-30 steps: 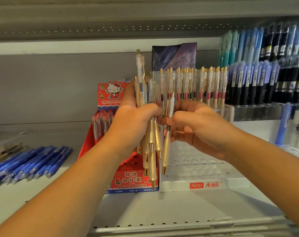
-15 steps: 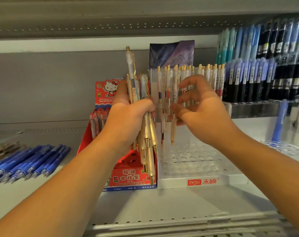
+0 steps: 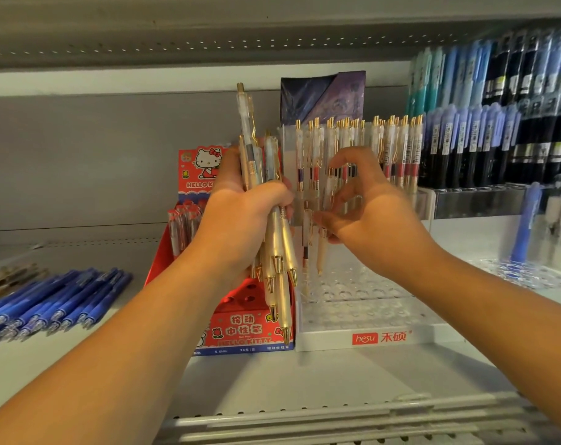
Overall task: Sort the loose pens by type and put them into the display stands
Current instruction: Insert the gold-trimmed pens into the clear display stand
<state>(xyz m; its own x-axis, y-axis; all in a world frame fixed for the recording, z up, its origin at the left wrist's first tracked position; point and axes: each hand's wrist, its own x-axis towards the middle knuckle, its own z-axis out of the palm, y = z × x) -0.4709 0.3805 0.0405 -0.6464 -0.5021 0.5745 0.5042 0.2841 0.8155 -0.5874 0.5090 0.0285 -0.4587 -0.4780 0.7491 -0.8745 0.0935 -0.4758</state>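
Gold-tipped pearly pens [image 3: 274,239] stand bunched, tips down, in the closed left hand [image 3: 240,216], in front of the red cardboard stand [image 3: 240,332], whose middle is hidden by that hand. Right hand [image 3: 366,213] reaches into the clear plastic stand [image 3: 362,316], fingers curled loosely; whether they pinch the two blurred pens [image 3: 314,242] hanging beside them cannot be told. Loose blue pens [image 3: 48,303] lie on the shelf [image 3: 305,374], cut off at the left edge.

A bundle of pearl-white, gold-tipped pens [image 3: 274,239] stood near vertical, tips down, before the red stand [image 3: 240,332]. Two like pens [image 3: 321,248] hung, apparently tips down, over the clear perforated stand [image 3: 362,319], whose rear row [image 3: 398,149] held upright matching pens.
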